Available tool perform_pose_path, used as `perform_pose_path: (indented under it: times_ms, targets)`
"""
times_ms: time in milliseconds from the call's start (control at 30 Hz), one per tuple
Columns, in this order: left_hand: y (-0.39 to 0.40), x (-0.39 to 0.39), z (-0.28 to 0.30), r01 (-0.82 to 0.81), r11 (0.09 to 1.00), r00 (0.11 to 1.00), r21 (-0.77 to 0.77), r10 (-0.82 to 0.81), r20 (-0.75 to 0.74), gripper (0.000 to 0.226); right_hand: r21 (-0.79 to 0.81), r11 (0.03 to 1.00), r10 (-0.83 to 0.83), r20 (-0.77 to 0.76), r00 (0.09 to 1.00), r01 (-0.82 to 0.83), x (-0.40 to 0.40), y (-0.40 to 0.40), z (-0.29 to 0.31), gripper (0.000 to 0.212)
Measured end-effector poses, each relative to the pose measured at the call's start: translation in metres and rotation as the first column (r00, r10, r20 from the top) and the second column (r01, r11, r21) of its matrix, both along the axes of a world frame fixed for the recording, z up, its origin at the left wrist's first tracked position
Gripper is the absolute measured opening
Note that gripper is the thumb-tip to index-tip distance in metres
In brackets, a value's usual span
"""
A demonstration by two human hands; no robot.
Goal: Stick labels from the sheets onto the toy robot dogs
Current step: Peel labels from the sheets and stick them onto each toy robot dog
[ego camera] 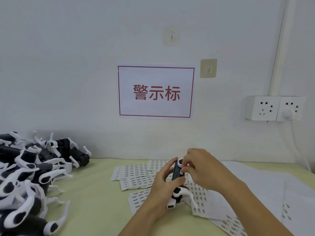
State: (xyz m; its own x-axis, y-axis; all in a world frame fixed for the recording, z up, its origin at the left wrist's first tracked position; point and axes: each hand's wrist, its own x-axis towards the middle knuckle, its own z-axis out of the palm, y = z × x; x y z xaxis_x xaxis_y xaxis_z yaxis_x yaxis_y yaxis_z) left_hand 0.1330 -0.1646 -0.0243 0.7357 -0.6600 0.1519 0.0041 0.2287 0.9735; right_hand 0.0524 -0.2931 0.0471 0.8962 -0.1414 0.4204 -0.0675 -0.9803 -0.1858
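My left hand grips a black and white toy robot dog above the label sheets, its white legs sticking out at top and bottom. My right hand comes in from the right, and its fingertips pinch a small white label against the dog's black body. Several label sheets printed with rows of small stickers lie overlapping on the pale green table under both hands. More sheets lie to the right, partly hidden by my right forearm.
A big pile of black and white toy robot dogs fills the table's left side. Plain white sheets cover the right side. On the wall behind hang a red-framed sign, two hooks and a double socket with a cable.
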Motion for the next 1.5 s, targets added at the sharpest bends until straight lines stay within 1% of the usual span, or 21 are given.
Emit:
perform_pose_path:
  times_ms: [733, 1200, 1333, 1500]
  targets:
    - [-0.0021, 0.0019, -0.0039, -0.029, 0.999, 0.999, 0.028, 0.028, 0.037, 0.062, -0.05, 0.998, -0.035, 0.035, 0.999, 0.036, 0.0001, 0.0028, -0.0011, 0.013]
    - [-0.0008, 0.0015, -0.0035, -0.017, 1.0, 0.998, 0.015, 0.016, 0.059, 0.059, -0.112, 0.983, -0.14, 0.063, 0.988, 0.147, -0.0002, 0.0056, 0.0002, 0.016]
    - [-0.0008, 0.0, -0.0015, -0.006, 1.0, 0.999, 0.005, 0.006, 0.043, 0.063, -0.114, 0.977, -0.171, 0.074, 0.983, 0.178, 0.0009, 0.0071, -0.0002, 0.017]
    - [0.0003, -0.0004, -0.0011, 0.003, 1.0, 0.999, -0.007, -0.003, 0.043, 0.06, -0.111, 0.968, -0.215, 0.09, 0.973, 0.224, 0.0032, 0.0083, 0.0002, 0.018]
